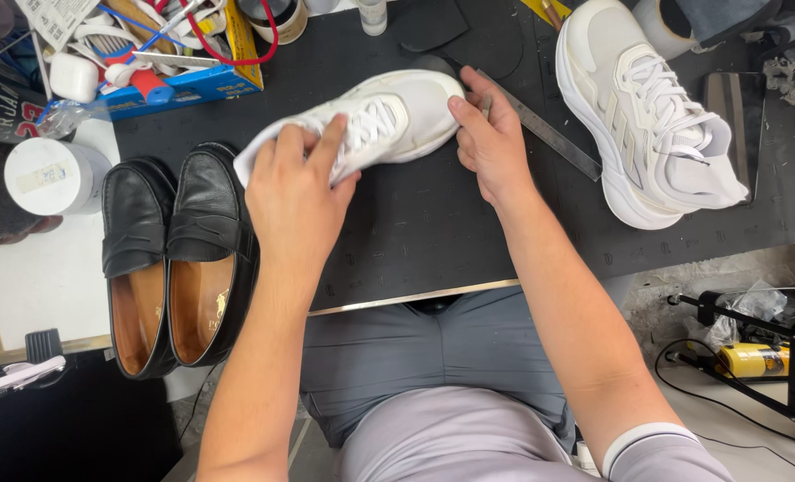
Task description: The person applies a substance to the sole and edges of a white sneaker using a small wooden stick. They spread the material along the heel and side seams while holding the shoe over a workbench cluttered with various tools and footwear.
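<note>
Grey trousers (pixel 433 357) fill the near edge of the view, and both forearms reach out from there over a black desk (pixel 415 232). Left hand (pixel 295 192) lies on a white sneaker (pixel 370 125) at mid-desk, its fingers (pixel 326 147) spread across the laces and pressing down. Right hand (pixel 491 143) cups the shoe's toe end, fingers curled against it, with a thin tool, too hidden to name, pinched between them. At far left a blue tray (pixel 192 87) holds a jumble of brushes, tubes and a red cord. A white round tub (pixel 49 174) with a taped lid stands just beside it, on the left. Two black leather loafers (pixel 170 259) with tan linings sit side by side at the desk's left edge, close to the left wrist. A metal ruler (pixel 545 132) runs slantwise just right of the right hand. Beyond it, a second white sneaker (pixel 643 112) rests at far right. Dark sole cut-outs (pixel 460 27) lie at the far edge. Down on the floor at right sits a yellow canister (pixel 754 360) among black cables.
</note>
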